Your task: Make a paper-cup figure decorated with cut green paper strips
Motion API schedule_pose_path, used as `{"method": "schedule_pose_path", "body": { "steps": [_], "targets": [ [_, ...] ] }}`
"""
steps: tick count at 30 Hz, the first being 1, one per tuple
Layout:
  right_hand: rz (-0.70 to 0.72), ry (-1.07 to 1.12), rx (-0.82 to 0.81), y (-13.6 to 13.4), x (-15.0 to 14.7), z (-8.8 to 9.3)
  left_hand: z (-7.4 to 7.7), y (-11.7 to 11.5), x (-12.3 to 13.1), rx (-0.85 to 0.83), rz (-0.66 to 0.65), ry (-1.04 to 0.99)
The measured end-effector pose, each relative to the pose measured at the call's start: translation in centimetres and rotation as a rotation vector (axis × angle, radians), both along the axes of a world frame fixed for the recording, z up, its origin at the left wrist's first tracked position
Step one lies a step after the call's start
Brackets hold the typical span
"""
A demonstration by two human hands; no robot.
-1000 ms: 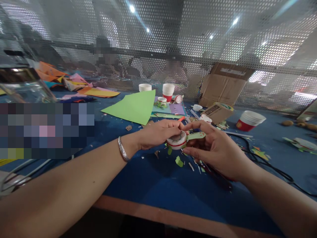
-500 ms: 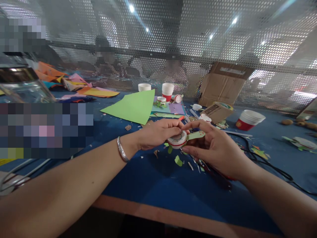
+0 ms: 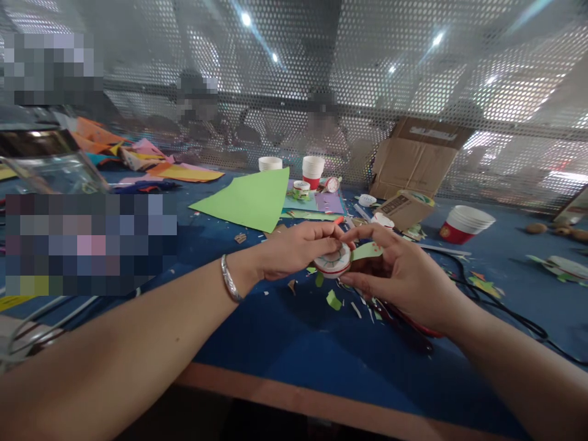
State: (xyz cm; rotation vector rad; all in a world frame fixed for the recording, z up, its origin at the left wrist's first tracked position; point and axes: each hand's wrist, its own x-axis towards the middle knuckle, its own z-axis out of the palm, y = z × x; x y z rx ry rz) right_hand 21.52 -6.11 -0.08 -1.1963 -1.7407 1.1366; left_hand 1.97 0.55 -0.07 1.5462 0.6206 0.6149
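Observation:
Both hands hold a small paper cup turtle (image 3: 331, 264) above the blue table, made from a cut-down white cup base with a red band and drawn lines on top. My left hand (image 3: 301, 248) pinches it from the left, thumb on the top face. A green paper strip with red dots (image 3: 366, 251) sticks out to the right. My right hand (image 3: 399, 275) curls around that side, thumb and index finger against the cup; its other fingers are partly hidden. Green paper scraps (image 3: 334, 299) lie below. Under my right hand is a dark-handled tool (image 3: 411, 334), mostly covered.
A large green sheet (image 3: 248, 199) lies behind my left hand. Stacked paper cups (image 3: 468, 222) stand at the right, more (image 3: 313, 168) at the back. Cardboard (image 3: 416, 156) leans on the perforated screen. A black cord (image 3: 500, 312) runs right; a glass jar (image 3: 50, 162) stands left.
The view has shifted slightly. The paper cup turtle is tilted a little differently, and my right fingers now cover more of the green strip's end. Both hands keep their hold.

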Motion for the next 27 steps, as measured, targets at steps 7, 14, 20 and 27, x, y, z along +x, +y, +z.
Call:
{"method": "schedule_pose_path", "body": {
  "steps": [7,14,20,27],
  "targets": [
    [0.021,0.033,-0.026,0.16,0.19,0.03,-0.23,0.24,-0.09,-0.03,0.045,-0.001],
    [0.03,0.06,-0.039,0.19,0.12,-0.04,-0.29,0.19,0.03,-0.018,0.045,-0.005],
    [0.036,0.058,-0.011,0.17,0.19,-0.29,-0.45,0.34,-0.04,0.01,0.032,-0.002],
    [0.02,0.054,-0.008,0.2,0.1,-0.34,-0.58,0.29,-0.12,0.058,0.048,0.023]
  ]
}}
